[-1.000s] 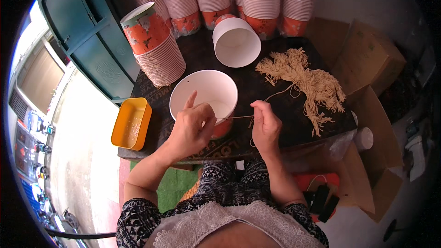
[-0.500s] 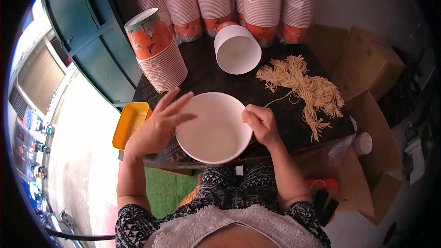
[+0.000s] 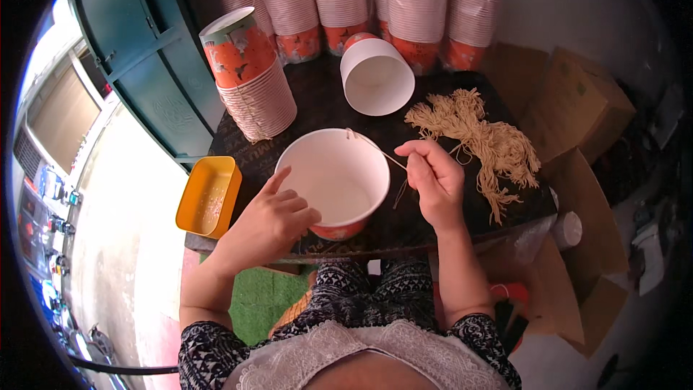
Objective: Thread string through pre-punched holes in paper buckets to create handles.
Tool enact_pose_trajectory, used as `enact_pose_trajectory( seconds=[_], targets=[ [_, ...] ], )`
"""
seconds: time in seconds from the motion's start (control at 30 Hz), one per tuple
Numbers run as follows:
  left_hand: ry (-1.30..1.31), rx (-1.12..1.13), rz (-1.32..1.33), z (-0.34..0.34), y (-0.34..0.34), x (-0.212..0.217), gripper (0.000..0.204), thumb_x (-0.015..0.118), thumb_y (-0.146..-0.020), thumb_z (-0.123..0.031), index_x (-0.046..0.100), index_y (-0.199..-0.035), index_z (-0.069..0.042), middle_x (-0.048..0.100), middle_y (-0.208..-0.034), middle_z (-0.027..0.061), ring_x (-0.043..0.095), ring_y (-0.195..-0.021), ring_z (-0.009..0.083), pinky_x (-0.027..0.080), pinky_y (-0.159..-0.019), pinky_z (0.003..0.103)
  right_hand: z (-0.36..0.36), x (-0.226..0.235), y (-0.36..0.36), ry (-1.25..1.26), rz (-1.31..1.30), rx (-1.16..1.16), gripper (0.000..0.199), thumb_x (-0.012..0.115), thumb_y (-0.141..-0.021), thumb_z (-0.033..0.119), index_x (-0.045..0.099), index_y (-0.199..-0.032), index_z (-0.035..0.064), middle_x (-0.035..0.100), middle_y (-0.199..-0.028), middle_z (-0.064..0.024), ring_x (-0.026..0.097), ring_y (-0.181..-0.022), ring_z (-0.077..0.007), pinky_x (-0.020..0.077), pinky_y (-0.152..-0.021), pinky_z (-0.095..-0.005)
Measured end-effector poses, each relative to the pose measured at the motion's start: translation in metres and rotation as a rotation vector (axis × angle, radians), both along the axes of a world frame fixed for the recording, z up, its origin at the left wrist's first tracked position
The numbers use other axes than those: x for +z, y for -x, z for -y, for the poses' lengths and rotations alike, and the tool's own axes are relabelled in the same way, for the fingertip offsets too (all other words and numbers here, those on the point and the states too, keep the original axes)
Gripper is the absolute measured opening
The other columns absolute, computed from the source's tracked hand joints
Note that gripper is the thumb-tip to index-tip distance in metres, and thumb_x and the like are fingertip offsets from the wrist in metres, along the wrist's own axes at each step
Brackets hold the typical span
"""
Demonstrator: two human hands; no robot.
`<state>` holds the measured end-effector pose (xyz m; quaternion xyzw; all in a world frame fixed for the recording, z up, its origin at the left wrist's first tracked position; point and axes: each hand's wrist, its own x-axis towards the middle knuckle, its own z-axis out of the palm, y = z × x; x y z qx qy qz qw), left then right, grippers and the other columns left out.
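A white-lined paper bucket [image 3: 336,173] with an orange printed outside stands upright near the front of the dark table. Beside its near-left rim is my left hand [image 3: 278,218], index finger stretched out and the others loosely bent, with nothing seen in its grip. My right hand [image 3: 437,180] is closed in a pinch on a thin beige string [image 3: 375,148], to the right of the bucket. That string runs from the fingers to the bucket's far rim, and a thin tail hangs below the hand. A bundle of beige strings [image 3: 498,144] lies further right.
An open yellow box [image 3: 209,198] with small pale bits sits at the left edge. Behind it stands a stack of orange-and-white buckets [image 3: 253,79]. Another bucket [image 3: 377,83] lies tipped at the back, before tall plastic-wrapped stacks [image 3: 415,7]. Cardboard boxes [image 3: 577,108] stand at the right.
The bucket has gone from tilted toward me to more upright. My right hand has left its rim and moved right, drawing the string. My left hand has come down and right to the near rim.
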<state>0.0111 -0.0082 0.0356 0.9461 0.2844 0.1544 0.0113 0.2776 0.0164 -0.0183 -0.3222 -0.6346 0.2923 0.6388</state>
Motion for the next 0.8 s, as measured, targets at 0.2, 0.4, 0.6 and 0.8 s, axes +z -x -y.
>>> enact_pose_trajectory(
  seconds=[0.2, 0.4, 0.6, 0.8],
  targets=[
    [-0.121, 0.141, 0.063, -0.007, -0.022, -0.034, 0.026, 0.063, -0.074, -0.003, 0.061, -0.099, -0.005, 0.062, -0.075, 0.0079, 0.066, -0.080, 0.0277, 0.047, -0.098, 0.050, 0.025, -0.017, -0.005, 0.247, -0.634, 0.373, 0.021, 0.051, -0.100, 0.021, 0.062, -0.098, 0.0022, 0.038, -0.062, 0.0050, 0.031, -0.052, -0.0053, 0.0244, -0.048, -0.0231],
    [-0.273, 0.251, 0.147, -0.005, -0.043, -0.037, 0.037, 0.062, -0.078, -0.005, 0.059, -0.115, -0.003, 0.060, -0.098, 0.0136, 0.059, -0.092, 0.0345, 0.032, -0.108, 0.056, 0.030, -0.040, 0.001, 0.319, -1.060, 0.688, 0.028, 0.047, -0.100, 0.029, 0.061, -0.096, 0.0053, 0.037, -0.068, 0.0027, 0.031, -0.054, -0.0090, 0.0260, -0.048, -0.0254],
    [-0.178, 0.048, 0.527, 0.026, -0.062, -0.071, 0.028, 0.076, -0.076, -0.006, 0.063, -0.101, -0.002, 0.056, -0.067, 0.0061, 0.054, -0.058, 0.0258, 0.044, -0.057, 0.038, 0.025, -0.042, 0.013, 0.340, -1.243, 0.699, 0.032, 0.045, -0.100, 0.032, 0.060, -0.090, 0.0050, 0.038, -0.068, 0.0026, 0.032, -0.054, -0.0098, 0.0262, -0.050, -0.0262],
    [0.872, 0.245, 0.944, 0.032, -0.093, -0.115, 0.026, 0.072, -0.089, -0.011, 0.063, -0.110, 0.001, 0.063, -0.072, 0.0021, 0.057, -0.069, 0.0062, 0.046, -0.059, 0.024, 0.022, -0.045, 0.021, 0.290, -1.309, 0.800, 0.034, 0.044, -0.102, 0.030, 0.064, -0.094, 0.0033, 0.039, -0.068, 0.0024, 0.032, -0.054, -0.0099, 0.0274, -0.051, -0.0261]
  ],
)
